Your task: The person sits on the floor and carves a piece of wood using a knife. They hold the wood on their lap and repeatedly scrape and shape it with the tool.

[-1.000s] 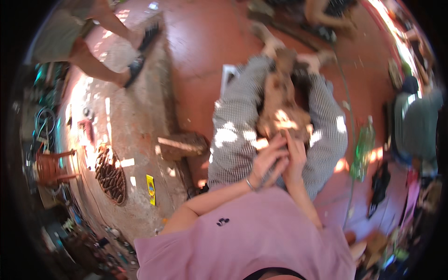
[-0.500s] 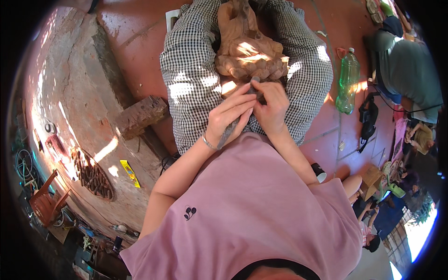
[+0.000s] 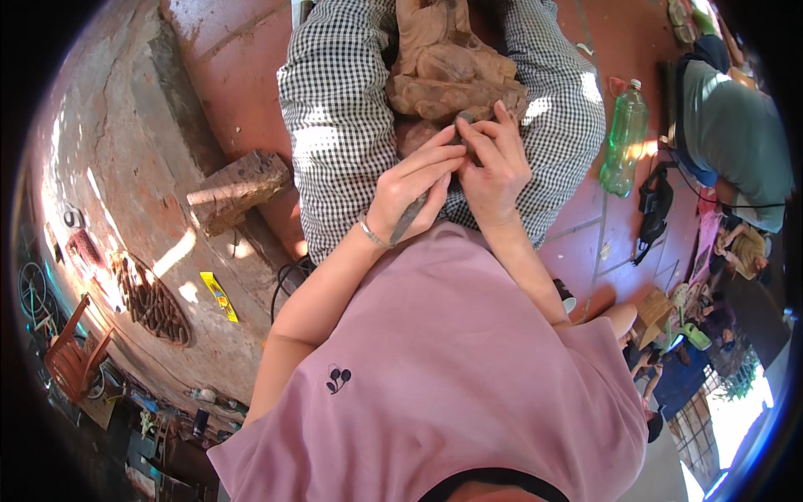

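Brown carving ahead; L hand wrapped round grey tool, R hand part-curled nr its tip (can't tell if gripping); best w/ angle low & steady.

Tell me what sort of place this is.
Probably a carving workshop: a brown carved piece, a slim grey tool in the left hand, and a rough block nearby.
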`<state>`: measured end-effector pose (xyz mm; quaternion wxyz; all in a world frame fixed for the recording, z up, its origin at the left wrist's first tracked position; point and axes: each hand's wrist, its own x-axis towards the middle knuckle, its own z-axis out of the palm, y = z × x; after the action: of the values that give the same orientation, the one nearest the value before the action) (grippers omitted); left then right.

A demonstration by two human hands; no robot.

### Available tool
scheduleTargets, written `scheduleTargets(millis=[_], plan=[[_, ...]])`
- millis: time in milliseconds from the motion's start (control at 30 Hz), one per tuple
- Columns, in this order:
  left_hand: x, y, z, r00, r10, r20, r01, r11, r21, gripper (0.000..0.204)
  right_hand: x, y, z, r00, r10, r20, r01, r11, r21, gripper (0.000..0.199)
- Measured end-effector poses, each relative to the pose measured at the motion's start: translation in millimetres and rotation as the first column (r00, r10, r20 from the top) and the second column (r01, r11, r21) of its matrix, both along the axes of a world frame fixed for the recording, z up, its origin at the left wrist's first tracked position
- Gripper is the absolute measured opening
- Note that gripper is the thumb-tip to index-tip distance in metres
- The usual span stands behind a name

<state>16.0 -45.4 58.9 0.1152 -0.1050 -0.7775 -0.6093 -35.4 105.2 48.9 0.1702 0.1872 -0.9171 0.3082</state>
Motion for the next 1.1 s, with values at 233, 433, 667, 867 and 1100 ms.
scheduleTargets(millis=[233, 433, 667, 867, 1100], plan=[[-2.9, 5.1, 5.6, 0.998, 0.032, -0.046, -0.030, 0.999, 0.032, 0.024, -2.3, -0.4, 4.4, 0.998, 0.017, 0.054, -0.010, 0.991, -0.137, 0.033], [2.2, 1.1, 2.2, 1.000, 0.020, 0.002, -0.020, 1.000, -0.012, 0.027, -2.8, -1.7, 4.9, 0.999, 0.034, -0.004, -0.034, 0.999, -0.010, 0.033], [-6.8, 5.6, 8.8, 0.999, 0.029, -0.019, -0.030, 0.999, -0.040, 0.026, -8.0, -0.2, 4.4, 0.999, 0.036, 0.029, -0.034, 0.998, -0.044, 0.033], [-2.0, 3.2, 7.6, 1.000, 0.020, -0.022, -0.019, 1.000, 0.008, 0.024, -5.9, 2.0, 11.9, 0.998, 0.053, 0.039, -0.051, 0.997, -0.054, 0.027], [10.4, -3.9, -2.6, 0.999, -0.023, 0.040, 0.023, 1.000, -0.001, 0.024, 2.8, 1.4, 11.8, 0.996, 0.090, 0.028, -0.091, 0.995, 0.034, 0.026]])
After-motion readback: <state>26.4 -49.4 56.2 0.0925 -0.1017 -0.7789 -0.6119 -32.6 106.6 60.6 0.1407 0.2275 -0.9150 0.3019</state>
